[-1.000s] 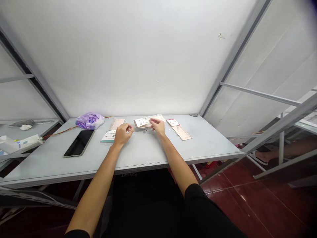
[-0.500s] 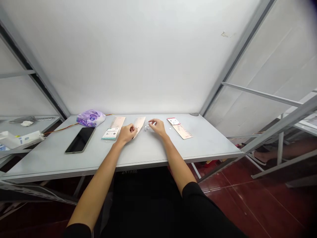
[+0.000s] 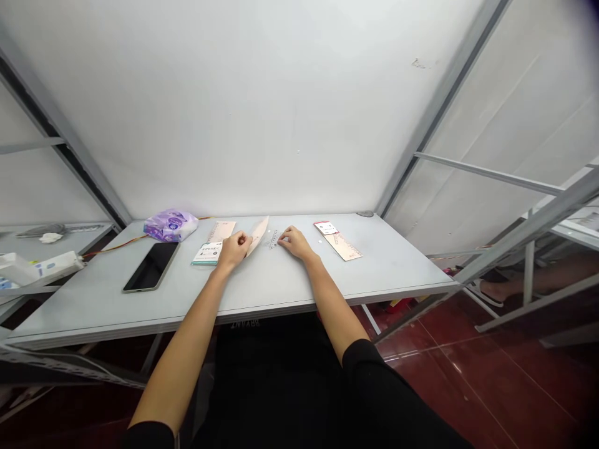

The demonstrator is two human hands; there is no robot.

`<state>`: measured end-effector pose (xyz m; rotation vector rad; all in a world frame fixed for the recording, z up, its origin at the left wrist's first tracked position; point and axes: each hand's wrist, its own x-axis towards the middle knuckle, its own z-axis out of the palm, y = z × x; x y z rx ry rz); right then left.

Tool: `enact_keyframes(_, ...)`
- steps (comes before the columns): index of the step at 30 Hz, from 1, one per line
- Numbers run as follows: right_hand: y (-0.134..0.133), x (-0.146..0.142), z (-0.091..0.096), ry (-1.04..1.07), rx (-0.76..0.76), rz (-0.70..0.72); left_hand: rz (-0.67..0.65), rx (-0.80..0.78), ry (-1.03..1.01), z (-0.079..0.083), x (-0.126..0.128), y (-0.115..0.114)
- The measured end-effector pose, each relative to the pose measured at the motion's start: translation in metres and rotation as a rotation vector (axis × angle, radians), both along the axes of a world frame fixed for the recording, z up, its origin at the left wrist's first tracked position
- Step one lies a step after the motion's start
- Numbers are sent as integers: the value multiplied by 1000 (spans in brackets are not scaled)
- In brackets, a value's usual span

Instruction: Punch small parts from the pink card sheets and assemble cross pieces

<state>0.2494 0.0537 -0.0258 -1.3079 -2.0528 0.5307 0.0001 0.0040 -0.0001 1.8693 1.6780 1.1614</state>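
My left hand [image 3: 234, 249] is closed on a pale pink printed card [image 3: 258, 236], which stands tilted up off the table. My right hand [image 3: 294, 242] has its fingers pinched at the edge of a small clear film [image 3: 271, 239] with dark print on it, just right of the card. Left of my left hand lies a white and green printed packet [image 3: 206, 252], overlapping another pink card [image 3: 222, 230]. To the right of my right hand, a red-edged white packet [image 3: 326, 227] rests on a third pink card [image 3: 345, 247].
A black-screened phone [image 3: 152, 267] lies on the left of the grey table [image 3: 271, 287]. Behind it sits a purple tissue pack [image 3: 171, 225], with a thin cable [image 3: 115, 245] nearby. A white power strip [image 3: 56, 265] is at far left. Metal frame bars flank the table.
My left hand has moved slightly left and lifted the pink card more upright, away from the clear film. The film now lies flatter, and my right fingers have come down to it.
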Motion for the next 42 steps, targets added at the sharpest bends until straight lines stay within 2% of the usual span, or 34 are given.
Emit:
enact_keyframes(9, -2, 6, 7, 86, -89, 74, 1, 3, -24, 0, -1, -1)
enact_keyframes(17, -3, -3, 2, 20, 31, 70, 3, 6, -31, 0, -2, 0)
enact_keyframes(20, -4, -5, 3, 55, 69, 52, 6, 6, -35, 1, -2, -1)
enact_keyframes(23, -4, -4, 7, 164, 100, -4, 9, 6, -41, 2, -1, -1)
enact_keyframes(27, -6, -6, 18, 434, 219, -220, -1, -1, -28, 1, -1, -1)
enact_keyframes(29, -10, -11, 22, 502, 273, -257, -36, -31, -17, 1, 0, -2)
enact_keyframes(30, -12, -15, 24, 495, 287, -220, -60, -53, -15, 0, 0, -3)
enact_keyframes(35, -18, -32, 22, 255, 247, 150, -124, -98, -28, 2, 1, -8)
enact_keyframes(39, -13, -34, 17, 171, 236, 215, -191, -121, -28, 5, 3, -10)
enact_keyframes(42, -10, -34, 14, 142, 221, 242, -250, -79, -10, 7, 5, -12)
